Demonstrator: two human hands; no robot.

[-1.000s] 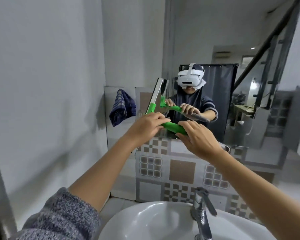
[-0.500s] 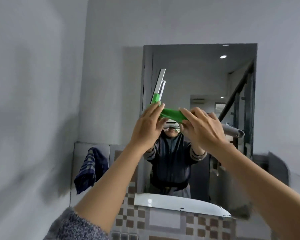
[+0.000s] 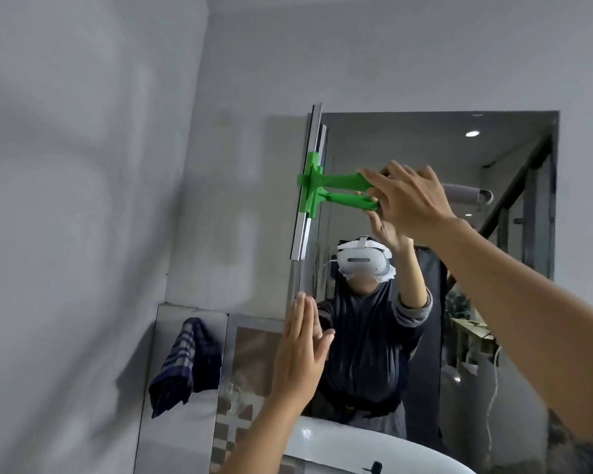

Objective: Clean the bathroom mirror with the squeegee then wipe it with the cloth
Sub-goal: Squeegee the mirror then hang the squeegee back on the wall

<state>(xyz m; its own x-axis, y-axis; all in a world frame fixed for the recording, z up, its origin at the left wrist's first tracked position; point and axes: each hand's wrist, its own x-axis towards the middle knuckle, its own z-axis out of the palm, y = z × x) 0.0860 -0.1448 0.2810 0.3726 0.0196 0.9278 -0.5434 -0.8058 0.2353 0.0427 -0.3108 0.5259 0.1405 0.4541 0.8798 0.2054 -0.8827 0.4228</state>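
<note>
**Operator:** Right hand (image 3: 409, 200), up at the top left of the bathroom mirror (image 3: 459, 285), closes its fingers round the green handle of the squeegee (image 3: 314, 195). From my remote seat I read the blade as standing upright along the mirror's left edge, its upper tip poking just above the glass. Left hand (image 3: 303, 348) holds nothing; it is spread flat, fingers together, palm toward the lower left of the mirror. Whether it touches the glass I cannot tell.

**Desk:** Where is the cloth?

**Operator:** Checked blue cloth (image 3: 185, 359) hangs on the tiled wall left of the mirror, well apart from both hands, above the white sink (image 3: 339, 446).

**Desk:** What could go wrong from here?

**Operator:** My judgement: with the blade riding the edge, part of it may run off the glass onto the wall, leaving a streak or an uncleaned strip down that side. The grip sits far out on the handle at full reach, so pressure could be uneven and the blade could skip. A bare palm on the glass would leave a print that the cloth must then take off.

**Desk:** Any brands or writing?

**Operator:** None that I can read. Squeegee, cloth and sink show no legible label.
</note>
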